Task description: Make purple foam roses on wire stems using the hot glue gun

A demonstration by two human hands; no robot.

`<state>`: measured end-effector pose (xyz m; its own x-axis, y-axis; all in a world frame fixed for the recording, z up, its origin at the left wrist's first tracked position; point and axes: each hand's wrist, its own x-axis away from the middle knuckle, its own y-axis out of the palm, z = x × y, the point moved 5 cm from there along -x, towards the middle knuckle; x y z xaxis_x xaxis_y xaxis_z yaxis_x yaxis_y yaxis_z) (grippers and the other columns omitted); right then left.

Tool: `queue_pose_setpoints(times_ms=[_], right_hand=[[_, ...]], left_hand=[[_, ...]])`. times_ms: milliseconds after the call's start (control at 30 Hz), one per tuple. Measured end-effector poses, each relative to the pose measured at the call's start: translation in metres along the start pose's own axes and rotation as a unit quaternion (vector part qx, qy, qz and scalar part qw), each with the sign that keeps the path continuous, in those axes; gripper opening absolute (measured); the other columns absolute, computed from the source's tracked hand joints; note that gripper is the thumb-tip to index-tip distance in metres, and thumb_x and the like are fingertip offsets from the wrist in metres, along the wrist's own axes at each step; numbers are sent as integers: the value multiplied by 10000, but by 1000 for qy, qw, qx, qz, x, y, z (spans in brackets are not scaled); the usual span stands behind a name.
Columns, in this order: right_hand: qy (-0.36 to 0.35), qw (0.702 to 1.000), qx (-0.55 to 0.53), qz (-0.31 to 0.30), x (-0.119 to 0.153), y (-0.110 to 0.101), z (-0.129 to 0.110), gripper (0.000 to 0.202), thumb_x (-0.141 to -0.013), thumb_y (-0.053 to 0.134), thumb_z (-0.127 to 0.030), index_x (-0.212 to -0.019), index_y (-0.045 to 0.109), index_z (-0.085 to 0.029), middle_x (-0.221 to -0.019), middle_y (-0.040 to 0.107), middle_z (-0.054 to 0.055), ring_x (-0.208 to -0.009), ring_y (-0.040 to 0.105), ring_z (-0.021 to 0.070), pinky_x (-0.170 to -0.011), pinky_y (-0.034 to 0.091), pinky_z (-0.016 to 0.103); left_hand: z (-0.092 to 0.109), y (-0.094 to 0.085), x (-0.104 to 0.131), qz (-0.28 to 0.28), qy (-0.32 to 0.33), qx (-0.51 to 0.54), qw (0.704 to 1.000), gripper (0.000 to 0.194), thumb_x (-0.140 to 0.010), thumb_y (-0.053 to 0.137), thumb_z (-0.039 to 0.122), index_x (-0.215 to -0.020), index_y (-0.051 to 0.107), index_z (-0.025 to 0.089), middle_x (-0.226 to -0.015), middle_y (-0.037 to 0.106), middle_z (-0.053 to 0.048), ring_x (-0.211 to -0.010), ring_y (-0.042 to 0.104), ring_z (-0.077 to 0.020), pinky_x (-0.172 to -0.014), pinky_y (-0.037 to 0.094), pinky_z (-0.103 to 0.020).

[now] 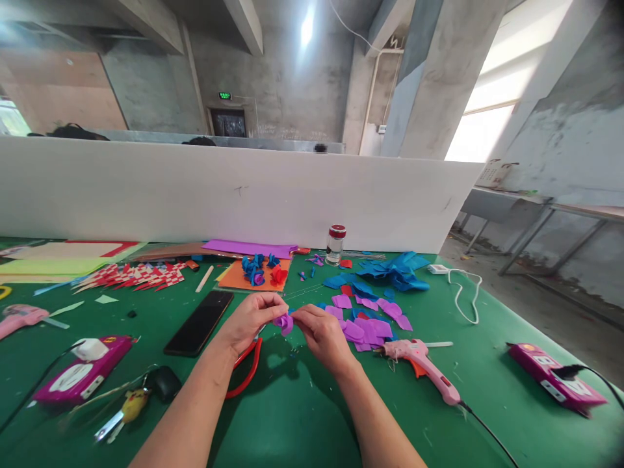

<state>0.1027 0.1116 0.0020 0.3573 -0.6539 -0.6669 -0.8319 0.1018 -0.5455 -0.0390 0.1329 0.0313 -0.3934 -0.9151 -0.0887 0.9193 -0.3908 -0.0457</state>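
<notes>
A small purple paper flower (284, 324) is held between my two hands above the green table. My left hand (256, 318) pinches it from the left, and my right hand (319, 331) has its fingers closed at its right side. Red-handled scissors (253, 370) lie partly hidden under my left hand and forearm. To the right of my right hand are cut purple paper pieces (365, 330), with a few red and blue ones among them. A pink glue gun (426, 367) rests just in front of these pieces. Blue, red and purple paper flowers (256, 268) sit on an orange sheet (236, 279) behind my hands.
A black phone (199, 323), keys with a yellow charm (132, 404) and a purple power strip (88, 370) lie left. Blue paper (400, 270), a red-lidded jar (335, 246) and a white cable (475, 296) are behind. Another power strip (556, 377) sits right. A white partition (219, 192) borders the back.
</notes>
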Motion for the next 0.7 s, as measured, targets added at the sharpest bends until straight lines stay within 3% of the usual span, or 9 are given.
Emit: queue_pose_setpoints(times_ms=[300, 567, 700], right_hand=[[2, 1000, -8, 3, 0, -1, -1, 243, -950, 458, -189, -1069, 667, -224, -953, 673, 68, -878, 638, 180, -757, 502, 273], [-1, 999, -35, 13, -1, -1, -2, 252, -937, 471, -170, -1068, 678, -228, -943, 677, 67, -863, 639, 174, -749, 506, 272], [12, 996, -80, 45, -2, -4, -1, 235, -928, 487, -178, -1011, 701, -224, -903, 678, 65, -835, 635, 175, -724, 504, 273]], left_hand=[[0, 0, 0, -7, 0, -3, 1000, 203, -756, 681, 313, -658, 624, 145, -610, 591, -14, -592, 517, -123, -588, 398, -244], [-4, 3, 0, 11, -32, 68, 997, 247, -698, 738, 334, -633, 596, 142, -590, 538, 10, -565, 477, -104, -569, 388, -231], [-2, 2, -2, 9, -11, 75, 997, 318, -784, 651, 423, -653, 613, 135, -630, 574, -18, -600, 499, -123, -597, 397, -250]])
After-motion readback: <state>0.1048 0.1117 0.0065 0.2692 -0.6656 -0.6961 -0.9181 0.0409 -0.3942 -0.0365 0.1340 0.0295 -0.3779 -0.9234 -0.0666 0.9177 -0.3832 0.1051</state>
